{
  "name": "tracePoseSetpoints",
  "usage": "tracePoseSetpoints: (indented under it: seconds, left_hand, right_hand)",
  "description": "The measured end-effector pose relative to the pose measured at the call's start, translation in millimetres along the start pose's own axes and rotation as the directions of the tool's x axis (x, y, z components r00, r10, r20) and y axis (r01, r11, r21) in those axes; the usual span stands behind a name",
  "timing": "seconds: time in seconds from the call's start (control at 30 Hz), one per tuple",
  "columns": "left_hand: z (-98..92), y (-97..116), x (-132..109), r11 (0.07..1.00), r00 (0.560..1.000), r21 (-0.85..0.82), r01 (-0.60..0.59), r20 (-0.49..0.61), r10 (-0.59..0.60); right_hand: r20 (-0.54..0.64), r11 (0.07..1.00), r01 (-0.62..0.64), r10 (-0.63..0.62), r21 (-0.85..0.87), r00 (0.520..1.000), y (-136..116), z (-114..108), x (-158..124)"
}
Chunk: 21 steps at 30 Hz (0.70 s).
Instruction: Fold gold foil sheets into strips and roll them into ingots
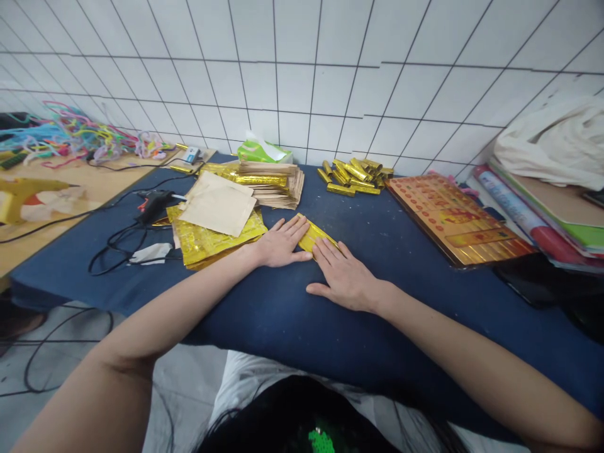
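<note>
A narrow folded strip of gold foil paper (309, 236) lies flat on the dark blue cloth. My left hand (282, 242) rests on its left end, fingers stretched out flat. On its right part lies my right hand (343, 272), open, with the thumb apart from the fingers. Left of my hands is a pile of gold sheets (212, 240) with a beige paper square (221, 202) on top. Behind that stands a stack of brown-edged papers (278, 182). Several gold rolls (356, 175) lie in a heap near the wall.
A red-and-gold printed pack (460, 217) lies at the right, beside books and white fabric (557, 141). At the left are a black glue gun (155, 204) with cables, a yellow glue gun (28, 195) and colourful pipe cleaners (80, 135). A green tissue pack (262, 150) is at the back.
</note>
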<state>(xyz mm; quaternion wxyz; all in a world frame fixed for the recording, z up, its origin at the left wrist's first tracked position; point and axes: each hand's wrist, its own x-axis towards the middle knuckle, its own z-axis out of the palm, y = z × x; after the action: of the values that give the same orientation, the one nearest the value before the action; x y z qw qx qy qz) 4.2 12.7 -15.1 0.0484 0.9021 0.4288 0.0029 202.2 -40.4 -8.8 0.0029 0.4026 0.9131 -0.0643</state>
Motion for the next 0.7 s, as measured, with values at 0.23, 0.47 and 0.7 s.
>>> tracePoseSetpoints:
  seconds: [0.23, 0.47, 0.7]
  left_hand:
    - [-11.3, 17.1, 8.6, 0.995, 0.995, 0.016, 0.103, 0.001, -0.103]
    - [-0.9, 23.8, 7.3, 0.999, 0.999, -0.036, -0.019, 0.035, 0.021]
    - [1.3, 20.1, 6.6, 0.999, 0.999, -0.034, -0.038, 0.013, 0.039]
  right_hand:
    - [-0.019, 0.999, 0.007, -0.008, -0.036, 1.000, -1.4, 0.1, 2.2]
    - [0.021, 1.000, -0.008, 0.008, -0.008, 1.000, -3.5, -3.1, 4.2]
    - [0.104, 0.998, 0.017, -0.023, 0.063, 0.994, 20.2, -15.7, -3.0]
